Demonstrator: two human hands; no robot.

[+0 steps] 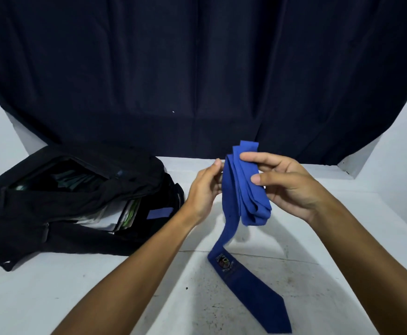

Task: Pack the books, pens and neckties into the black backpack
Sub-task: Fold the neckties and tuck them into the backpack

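blue necktie (244, 189) folded, pinched by right hand (291, 187); left hand (203, 189) grips edge.

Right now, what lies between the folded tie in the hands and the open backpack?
Head view: only the left hand and bare white table lie between the folded blue necktie and the black backpack.

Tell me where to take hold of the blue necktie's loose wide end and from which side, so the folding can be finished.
Grip the blue necktie just above its crest, where the strip leaves the white table and hangs from the folded bundle. Come from the left with the left hand; the right hand already pinches the folds. The pointed end lies flat, so it is likely harder to pinch.
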